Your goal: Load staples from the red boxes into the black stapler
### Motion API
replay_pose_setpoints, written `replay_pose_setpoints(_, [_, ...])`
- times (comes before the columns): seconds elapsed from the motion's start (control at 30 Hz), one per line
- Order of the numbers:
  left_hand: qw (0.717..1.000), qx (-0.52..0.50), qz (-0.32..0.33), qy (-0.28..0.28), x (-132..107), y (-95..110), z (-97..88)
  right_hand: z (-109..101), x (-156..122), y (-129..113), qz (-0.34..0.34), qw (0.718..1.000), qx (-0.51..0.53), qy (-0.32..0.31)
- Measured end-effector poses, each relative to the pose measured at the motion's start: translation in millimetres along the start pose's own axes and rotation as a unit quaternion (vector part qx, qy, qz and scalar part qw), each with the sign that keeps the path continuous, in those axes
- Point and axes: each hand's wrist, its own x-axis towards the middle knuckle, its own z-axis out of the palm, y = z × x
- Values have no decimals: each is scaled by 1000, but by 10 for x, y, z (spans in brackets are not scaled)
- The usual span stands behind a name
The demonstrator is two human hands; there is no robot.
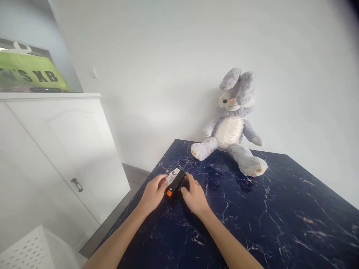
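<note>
A small black box [177, 181] is between my two hands, low over the dark blue marbled table [235, 231] or resting on it; I cannot tell which. It has an orange square at its near end and a white side printed with red and black marks. My left hand [153, 192] is closed on the white side, thumb along the near edge. On the opposite side, my right hand [195, 195] grips the box with bent fingers and thumb. The fingers partly hide both sides of it.
A grey plush rabbit [229, 132] sits at the table's back, against the white wall. To the left stands a white cabinet [75, 149] with a green bag [30, 71] on top. A white perforated box [25, 250] is at the lower left.
</note>
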Motion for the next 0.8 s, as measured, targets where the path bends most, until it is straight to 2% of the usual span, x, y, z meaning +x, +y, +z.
replay_pose_setpoints(0.13, [1000, -6, 10, -12, 9, -43, 11, 28, 9, 43, -10, 999, -41, -3])
replay_pose_setpoints(0.3, [999, -25, 12, -19, -3, -15, 8, -59, 31, 73, -48, 996, -78, -21])
replay_pose_setpoints(0.37, [997, -48, 16, -61, -13, 3, -47, -97, 40, 74, -61, 993, -91, -31])
replay_pose_setpoints(0.5, [977, -88, 35, -192, -11, -6, -247, -131, 58, 81, -95, 989, -96, -51])
replay_pose_setpoints(0.57, [969, -84, 50, -227, -1, -26, -336, -146, 74, 106, -88, 991, -83, -63])
replay_pose_setpoints(0.63, [966, -83, 56, -240, 9, -42, -387, -169, 90, 139, -77, 993, -56, -77])
replay_pose_setpoints(0.8, [965, -122, 40, -228, 26, -66, -394, -208, 92, 170, -77, 993, -25, -86])
